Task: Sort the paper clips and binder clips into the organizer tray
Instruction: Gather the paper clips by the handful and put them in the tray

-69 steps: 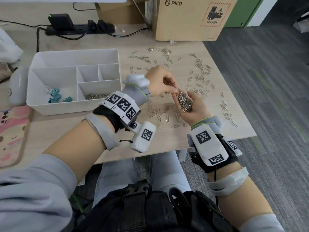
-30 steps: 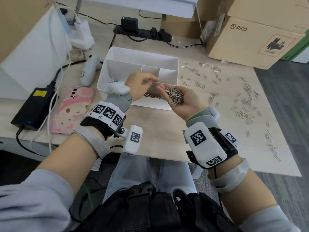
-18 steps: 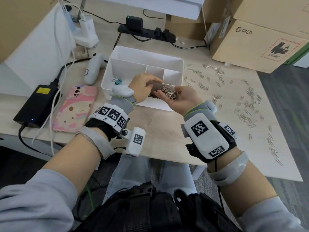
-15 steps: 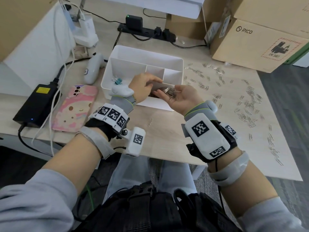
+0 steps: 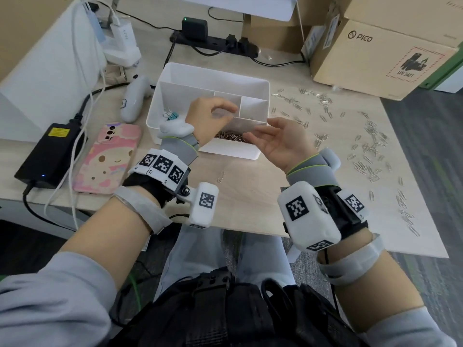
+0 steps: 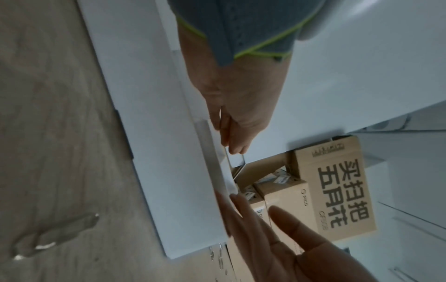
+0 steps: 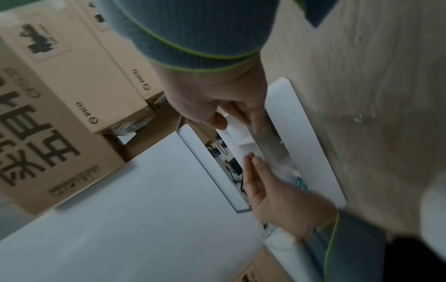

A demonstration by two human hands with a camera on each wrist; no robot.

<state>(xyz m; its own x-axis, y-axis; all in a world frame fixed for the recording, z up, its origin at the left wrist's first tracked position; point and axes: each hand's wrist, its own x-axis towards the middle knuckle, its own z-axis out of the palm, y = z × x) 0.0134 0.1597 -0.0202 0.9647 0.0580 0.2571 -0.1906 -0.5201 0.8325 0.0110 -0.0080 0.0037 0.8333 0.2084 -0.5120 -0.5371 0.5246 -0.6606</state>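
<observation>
The white organizer tray (image 5: 215, 71) stands mid-table. Its front compartment holds a heap of paper clips (image 5: 229, 137), and teal binder clips (image 5: 172, 116) lie in its left compartment. My left hand (image 5: 230, 113) hovers over the tray with curled fingers. In the left wrist view its fingertips (image 6: 231, 141) pinch a wire paper clip (image 6: 237, 166). My right hand (image 5: 273, 139) is palm up at the tray's front right corner, fingers spread and empty. Many loose paper clips (image 5: 370, 144) are scattered on the table to the right. A single clip (image 5: 221, 177) lies in front of the tray.
A pink phone (image 5: 110, 156) and a black power adapter (image 5: 50, 151) lie left of the tray. A white controller (image 5: 134, 98) sits beside it. A power strip (image 5: 215, 43) and cardboard boxes (image 5: 375, 53) line the back. The table's front edge is under my wrists.
The heap of clips in my right palm went into the tray's front compartment, swept by the left hand. The right palm is now empty. One clip fell on the table.
</observation>
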